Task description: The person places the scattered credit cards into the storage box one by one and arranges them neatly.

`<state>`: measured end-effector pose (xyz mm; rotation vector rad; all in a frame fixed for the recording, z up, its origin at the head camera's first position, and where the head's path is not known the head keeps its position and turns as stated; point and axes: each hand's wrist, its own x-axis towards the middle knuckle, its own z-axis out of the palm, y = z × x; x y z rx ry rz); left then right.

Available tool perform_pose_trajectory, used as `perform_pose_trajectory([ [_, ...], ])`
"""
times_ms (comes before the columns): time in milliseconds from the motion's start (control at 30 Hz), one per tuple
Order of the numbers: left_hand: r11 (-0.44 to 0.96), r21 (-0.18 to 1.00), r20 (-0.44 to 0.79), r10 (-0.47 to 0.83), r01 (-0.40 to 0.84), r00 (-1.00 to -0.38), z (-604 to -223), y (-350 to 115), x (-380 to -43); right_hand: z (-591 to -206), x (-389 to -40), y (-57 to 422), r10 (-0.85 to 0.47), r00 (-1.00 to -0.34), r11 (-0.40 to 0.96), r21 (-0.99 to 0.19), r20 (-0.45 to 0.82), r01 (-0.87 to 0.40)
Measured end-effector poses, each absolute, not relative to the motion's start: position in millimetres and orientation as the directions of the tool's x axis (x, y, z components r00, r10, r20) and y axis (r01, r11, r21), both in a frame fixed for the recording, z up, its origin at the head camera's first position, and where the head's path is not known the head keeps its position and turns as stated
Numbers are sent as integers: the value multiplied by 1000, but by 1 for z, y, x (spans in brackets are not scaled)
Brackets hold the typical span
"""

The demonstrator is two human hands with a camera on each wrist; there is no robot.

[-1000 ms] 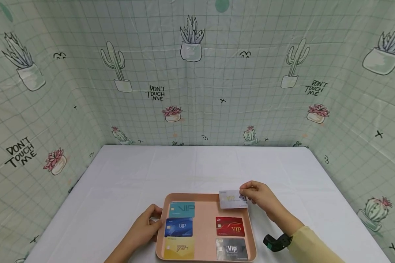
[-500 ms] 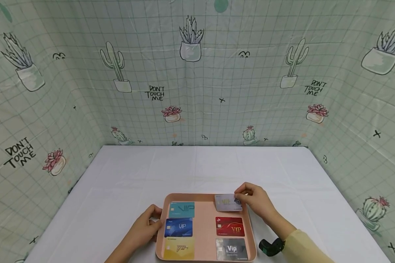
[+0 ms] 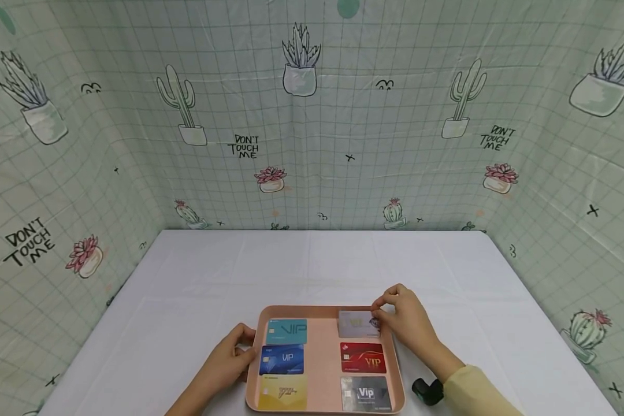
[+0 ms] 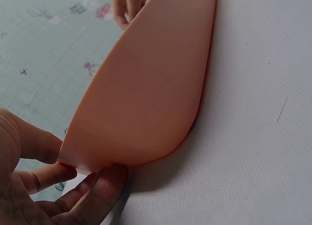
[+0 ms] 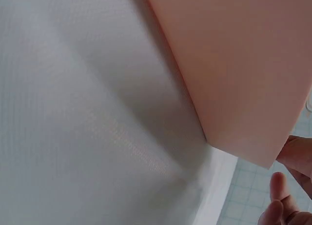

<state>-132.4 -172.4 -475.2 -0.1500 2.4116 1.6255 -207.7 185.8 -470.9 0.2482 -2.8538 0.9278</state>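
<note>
A pink tray (image 3: 323,370) lies on the white table. My left hand (image 3: 231,358) grips its left edge; in the left wrist view, fingers and thumb (image 4: 109,186) are at the wall's end. At the tray's back right corner, my right hand (image 3: 407,318) pinches the right end of a silver-white VIP card (image 3: 355,325). That card overlaps the back rim. Below it lie a red VIP card (image 3: 363,358) and a grey VIP card (image 3: 366,394). Along the left side are a teal card (image 3: 287,331), a blue card (image 3: 282,359) and a gold card (image 3: 283,393).
The white table (image 3: 312,266) extends behind and beside the tray. A green grid cloth (image 3: 343,127) printed with cacti hangs around three sides. A black wrist device (image 3: 427,392) sits by the right sleeve (image 3: 473,390).
My right hand has brought the silver-white card left and slightly down, from over the tray's back right corner to inside the rim. The left hand and other cards have stayed put.
</note>
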Motion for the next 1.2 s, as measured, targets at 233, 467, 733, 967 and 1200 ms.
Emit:
perform_pose_trajectory([
  [233, 391, 895, -243, 28, -213, -970, -476, -172, -132, -471, -205, 185, -189, -944, 860, -418, 269, -292],
  [467, 390, 893, -252, 23, -224, -967, -476, -172, -132, -475, -205, 184, -198, -929, 870, -381, 312, -314],
  [733, 384, 896, -252, 31, -222, -967, -478, -171, -132, -477, -201, 184, -201, -931, 885, -352, 304, -306],
  [967, 392, 895, -243, 33, -211, -969, -477, -172, -132, -481, -200, 183, -246, -905, 893, -281, 348, -351],
  [1200, 404, 888, -247, 19, -219, -969, -477, -173, -133, -476, -198, 180, -328, -867, 870, -238, 376, -432],
])
